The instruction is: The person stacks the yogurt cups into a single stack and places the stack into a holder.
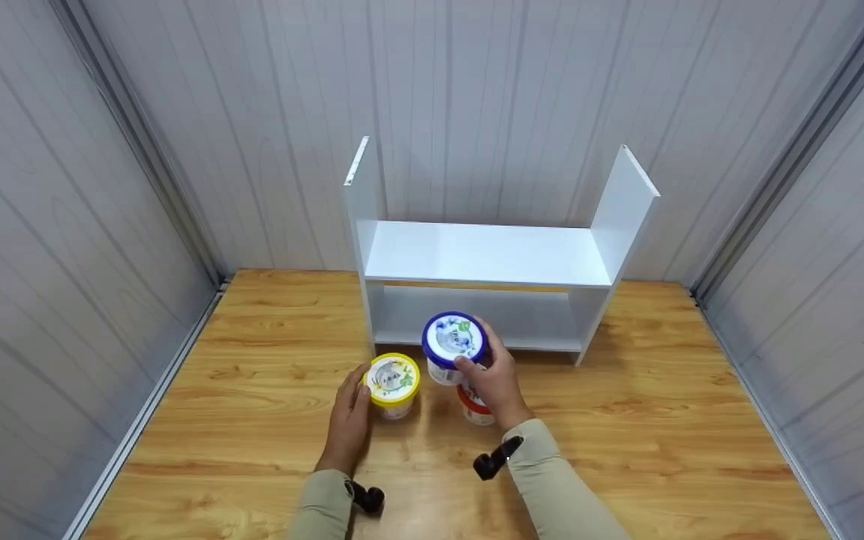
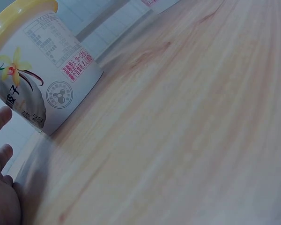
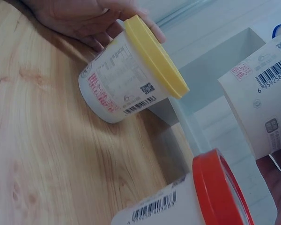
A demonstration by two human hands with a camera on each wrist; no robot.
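My right hand (image 1: 498,379) grips a white paper tub with a blue lid (image 1: 454,337), thumb at the lid's edge. It is raised off the table in the right wrist view, where the blue-lidded tub (image 3: 267,93) shows its barcode. Beside my left hand (image 1: 349,416) stands a yellow-lidded tub (image 1: 392,381), upright on the table. The fingers (image 2: 1,157) of that hand lie loosely along the tub's side, not wrapped round it. A red-lidded tub (image 1: 477,405) stands under my right hand, partly hidden by it; its red lid (image 3: 220,192) shows in the right wrist view.
Behind the tubs stands a white two-tier shelf unit (image 1: 488,255) with tall side panels, on the wooden table (image 1: 267,420). Panelled walls (image 1: 477,90) enclose the table at the back and both sides. Each wrist carries a small black camera (image 1: 497,457).
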